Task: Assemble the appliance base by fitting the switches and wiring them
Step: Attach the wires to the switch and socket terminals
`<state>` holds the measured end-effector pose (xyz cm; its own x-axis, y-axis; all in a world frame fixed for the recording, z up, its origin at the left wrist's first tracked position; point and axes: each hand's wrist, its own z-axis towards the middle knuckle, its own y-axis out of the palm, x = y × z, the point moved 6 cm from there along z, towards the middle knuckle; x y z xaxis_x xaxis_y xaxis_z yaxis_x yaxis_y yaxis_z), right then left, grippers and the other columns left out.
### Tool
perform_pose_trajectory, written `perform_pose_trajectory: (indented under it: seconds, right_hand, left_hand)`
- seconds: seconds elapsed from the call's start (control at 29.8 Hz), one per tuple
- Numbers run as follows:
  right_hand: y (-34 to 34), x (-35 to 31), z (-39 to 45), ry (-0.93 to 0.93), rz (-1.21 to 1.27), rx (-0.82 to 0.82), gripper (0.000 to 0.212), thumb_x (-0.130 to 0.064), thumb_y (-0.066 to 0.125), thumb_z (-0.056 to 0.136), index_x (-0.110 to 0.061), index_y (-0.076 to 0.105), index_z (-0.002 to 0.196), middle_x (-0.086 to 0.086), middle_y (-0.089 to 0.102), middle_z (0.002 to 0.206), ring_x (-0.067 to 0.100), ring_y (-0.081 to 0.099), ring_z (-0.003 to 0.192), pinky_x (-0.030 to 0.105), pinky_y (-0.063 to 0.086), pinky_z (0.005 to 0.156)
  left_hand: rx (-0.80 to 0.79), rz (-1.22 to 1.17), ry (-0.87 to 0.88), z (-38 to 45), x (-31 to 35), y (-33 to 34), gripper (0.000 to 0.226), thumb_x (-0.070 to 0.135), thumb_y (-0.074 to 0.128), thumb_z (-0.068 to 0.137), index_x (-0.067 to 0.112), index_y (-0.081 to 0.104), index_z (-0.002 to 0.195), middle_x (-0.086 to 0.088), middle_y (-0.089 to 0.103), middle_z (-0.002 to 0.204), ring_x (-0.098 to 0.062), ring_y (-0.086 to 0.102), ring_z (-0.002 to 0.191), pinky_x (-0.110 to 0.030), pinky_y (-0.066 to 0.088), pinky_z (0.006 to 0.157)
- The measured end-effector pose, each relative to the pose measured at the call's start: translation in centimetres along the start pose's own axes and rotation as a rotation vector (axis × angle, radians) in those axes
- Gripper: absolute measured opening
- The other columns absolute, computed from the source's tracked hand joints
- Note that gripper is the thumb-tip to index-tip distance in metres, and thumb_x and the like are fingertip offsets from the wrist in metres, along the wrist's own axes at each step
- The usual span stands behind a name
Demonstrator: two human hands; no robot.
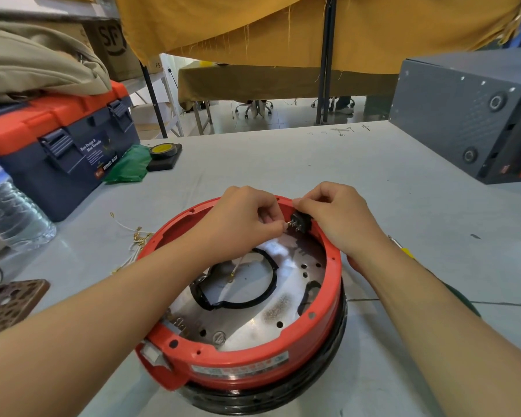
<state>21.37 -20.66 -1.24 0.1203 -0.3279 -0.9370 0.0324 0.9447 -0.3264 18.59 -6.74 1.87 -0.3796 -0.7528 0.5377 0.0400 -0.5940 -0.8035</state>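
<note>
The round red appliance base [247, 364] lies upside down on the grey table, its shiny metal plate [253, 311] and a black gasket ring inside. A black switch [298, 222] with metal pins sits in the far wall of the red rim. My left hand [244, 218] pinches a small brass wire terminal against the switch pins; its white wire [236, 266] hangs down into the base. My right hand [334, 215] grips the rim over the switch, fingers curled on its outer side.
Several loose white wires with brass terminals [134, 236] lie left of the base. A navy and orange toolbox [63, 145], a water bottle [9, 206], green cloth and a tape roll [163, 150] stand at left. A grey machine [469, 115] is at right; a yellow-handled tool [403, 249] lies beside my right forearm.
</note>
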Motion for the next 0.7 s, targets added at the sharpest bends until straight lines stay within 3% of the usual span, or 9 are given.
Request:
perform_pose_trajectory:
  seconds: [0.54, 0.7]
  right_hand:
    - [-0.6, -1.0, -0.3, -0.102, -0.121, 0.038, 0.019, -0.023, 0.071, 0.081, -0.009, 0.066, 0.069, 0.001, 0.063, 0.064, 0.011, 0.054, 0.06, 0.021, 0.042, 0.057]
    - [-0.7, -1.5, -0.5, -0.15, -0.165, 0.063, 0.02, -0.023, 0.072, 0.08, -0.008, 0.068, 0.068, 0.004, 0.065, 0.063, 0.017, 0.058, 0.063, 0.027, 0.044, 0.061]
  left_hand:
    - [-0.019, 0.023, 0.001, -0.1, 0.3, 0.2, 0.011, 0.007, 0.061, 0.079, 0.011, 0.071, 0.075, 0.009, 0.061, 0.06, 0.003, 0.053, 0.056, -0.006, 0.039, 0.055]
    - [-0.009, 0.053, 0.021, -0.1, 0.4, 0.3, 0.009, 0.007, 0.061, 0.079, 0.01, 0.069, 0.075, 0.007, 0.061, 0.063, 0.0, 0.053, 0.059, -0.008, 0.039, 0.056]
